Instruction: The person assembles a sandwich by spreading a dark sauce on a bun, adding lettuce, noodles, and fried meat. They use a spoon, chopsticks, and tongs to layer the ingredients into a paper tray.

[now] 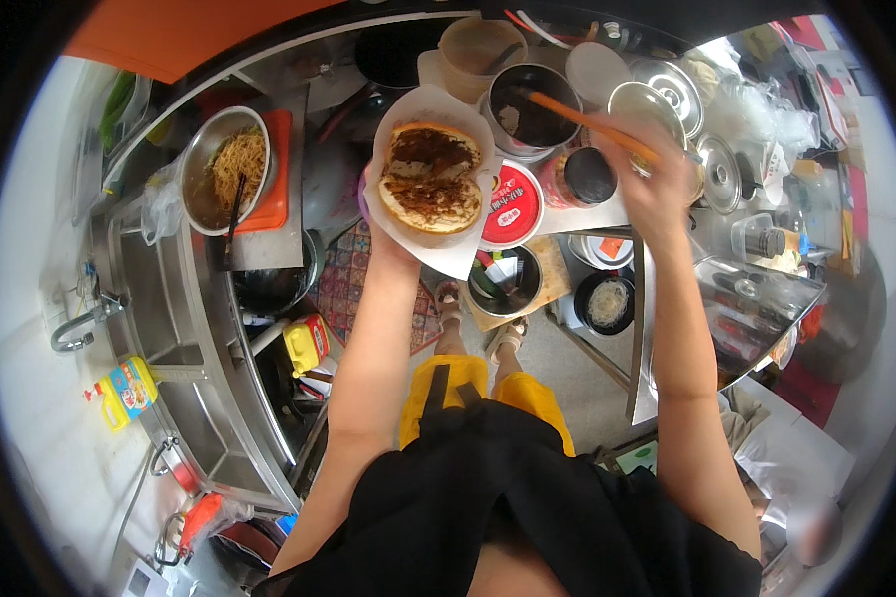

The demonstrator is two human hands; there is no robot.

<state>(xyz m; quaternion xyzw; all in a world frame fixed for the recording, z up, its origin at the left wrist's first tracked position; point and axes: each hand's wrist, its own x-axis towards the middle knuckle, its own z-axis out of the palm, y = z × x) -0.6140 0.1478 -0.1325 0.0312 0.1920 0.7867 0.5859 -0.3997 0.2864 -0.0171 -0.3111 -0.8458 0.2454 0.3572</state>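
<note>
My left hand (390,249), mostly hidden behind white paper (458,262), holds up a split flatbread (431,204) wrapped in it. Dark brown sauce covers much of the bread's open inner faces. Blurred by motion, my right hand (657,184) is closed round a long wooden-handled tool (597,124). The tool reaches left to a pot of dark sauce (533,104); its working end cannot be made out. Just below the pot is a round red-and-white lid (513,204), and beside that a jar with a black lid (589,176).
Shredded food fills a steel bowl (194,184) on an orange board (279,169) at the left, above a steel sink (174,298). Metal lids (719,169) lie at the right. Nearer me are a black pot (508,289) and a pan of pale noodles (607,301).
</note>
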